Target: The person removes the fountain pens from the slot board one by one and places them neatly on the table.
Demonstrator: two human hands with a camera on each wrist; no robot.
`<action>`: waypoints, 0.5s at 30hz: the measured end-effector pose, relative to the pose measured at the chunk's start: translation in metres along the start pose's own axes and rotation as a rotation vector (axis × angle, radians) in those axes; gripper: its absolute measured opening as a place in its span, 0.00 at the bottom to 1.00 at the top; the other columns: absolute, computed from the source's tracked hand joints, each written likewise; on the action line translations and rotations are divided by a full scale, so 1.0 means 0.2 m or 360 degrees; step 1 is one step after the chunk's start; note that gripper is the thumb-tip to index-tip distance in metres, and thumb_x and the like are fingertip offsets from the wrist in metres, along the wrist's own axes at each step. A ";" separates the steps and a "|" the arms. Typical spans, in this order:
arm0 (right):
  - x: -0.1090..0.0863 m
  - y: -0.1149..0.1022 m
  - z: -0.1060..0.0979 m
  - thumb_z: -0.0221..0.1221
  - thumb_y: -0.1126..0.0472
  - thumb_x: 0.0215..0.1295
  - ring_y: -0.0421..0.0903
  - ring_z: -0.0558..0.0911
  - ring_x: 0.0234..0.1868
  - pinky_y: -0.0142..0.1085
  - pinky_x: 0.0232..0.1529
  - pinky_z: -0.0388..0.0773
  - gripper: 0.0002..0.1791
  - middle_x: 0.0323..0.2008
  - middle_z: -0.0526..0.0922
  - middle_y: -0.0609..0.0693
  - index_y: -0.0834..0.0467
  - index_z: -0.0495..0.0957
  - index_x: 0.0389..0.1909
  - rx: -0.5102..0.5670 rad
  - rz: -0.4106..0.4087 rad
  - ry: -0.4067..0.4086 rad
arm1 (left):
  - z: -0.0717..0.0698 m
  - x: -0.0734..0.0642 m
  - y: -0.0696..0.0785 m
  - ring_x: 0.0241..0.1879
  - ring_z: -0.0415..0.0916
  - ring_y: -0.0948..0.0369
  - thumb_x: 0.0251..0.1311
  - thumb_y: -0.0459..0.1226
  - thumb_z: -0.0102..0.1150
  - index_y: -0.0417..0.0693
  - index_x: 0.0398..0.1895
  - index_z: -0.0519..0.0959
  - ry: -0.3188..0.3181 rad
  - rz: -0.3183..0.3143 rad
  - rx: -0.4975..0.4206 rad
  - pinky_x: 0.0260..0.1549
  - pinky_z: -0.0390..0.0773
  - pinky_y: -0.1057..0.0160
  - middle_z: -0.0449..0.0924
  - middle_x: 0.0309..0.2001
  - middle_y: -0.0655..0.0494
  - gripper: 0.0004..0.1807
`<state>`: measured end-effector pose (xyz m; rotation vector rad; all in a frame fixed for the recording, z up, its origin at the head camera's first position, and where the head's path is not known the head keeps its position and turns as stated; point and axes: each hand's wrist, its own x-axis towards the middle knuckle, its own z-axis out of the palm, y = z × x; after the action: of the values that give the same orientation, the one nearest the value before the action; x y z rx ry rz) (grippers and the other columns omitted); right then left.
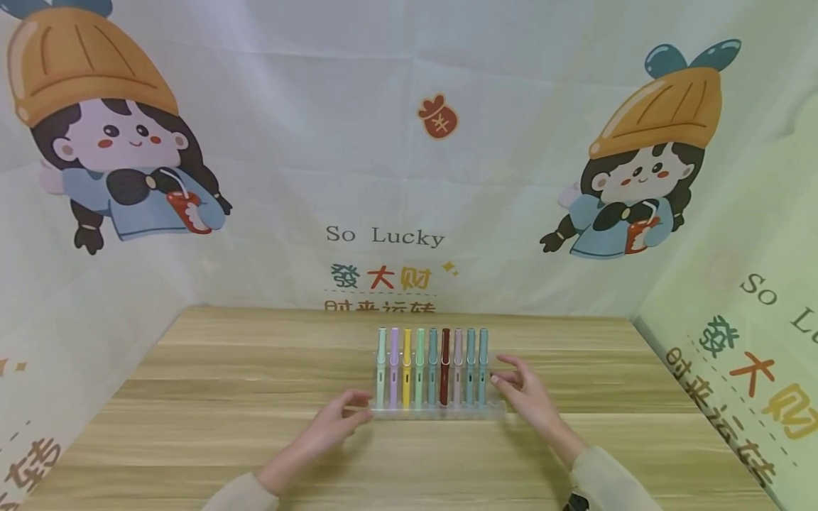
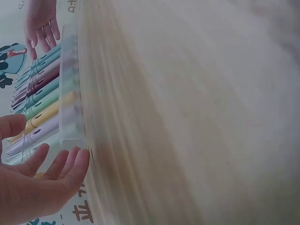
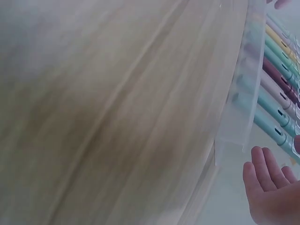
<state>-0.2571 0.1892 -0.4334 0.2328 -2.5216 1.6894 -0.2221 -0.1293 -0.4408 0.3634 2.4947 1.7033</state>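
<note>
A clear plastic pen stand [image 1: 441,412] on the wooden table holds several capped pens side by side in an upright row. From the left come a mint pen [image 1: 381,383], a lilac one [image 1: 394,383] and a yellow one [image 1: 407,383]; a dark red pen [image 1: 444,383] stands right of centre, and a blue-teal pen [image 1: 483,383] closes the right end. My left hand [image 1: 337,420], fingers loosely bent, has its fingertips right at the stand's left end. Beside the right end is my right hand [image 1: 529,399], its relaxed fingers near the last pen. Neither hand grips anything.
The wooden tabletop [image 1: 255,362] reaches back to a pale cloth backdrop [image 1: 281,177] printed with cartoon figures and lettering. More printed cloth hangs along the left and right sides. Pale sleeves [image 1: 610,479] cover both forearms.
</note>
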 end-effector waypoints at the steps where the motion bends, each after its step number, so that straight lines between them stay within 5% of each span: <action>1: 0.00 0.00 0.01 0.53 0.65 0.60 0.56 0.75 0.44 0.45 0.46 0.71 0.24 0.45 0.75 0.64 0.63 0.61 0.58 0.0003 0.0002 -0.0001 | 0.00 0.00 0.00 0.42 0.71 0.46 0.56 0.35 0.53 0.31 0.51 0.66 -0.0003 -0.0004 -0.0005 0.36 0.75 0.55 0.69 0.46 0.37 0.21; 15: 0.05 0.01 0.08 0.54 0.73 0.55 0.57 0.76 0.41 0.41 0.42 0.74 0.30 0.40 0.75 0.67 0.62 0.58 0.60 0.0057 -0.0059 0.0029 | 0.03 0.04 -0.01 0.42 0.70 0.46 0.52 0.30 0.55 0.28 0.49 0.65 0.0046 -0.0080 -0.0063 0.34 0.77 0.59 0.70 0.43 0.38 0.22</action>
<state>-0.2665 0.1737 -0.4392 0.2639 -2.4605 1.7164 -0.2282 -0.1228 -0.4450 0.2724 2.4636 1.7482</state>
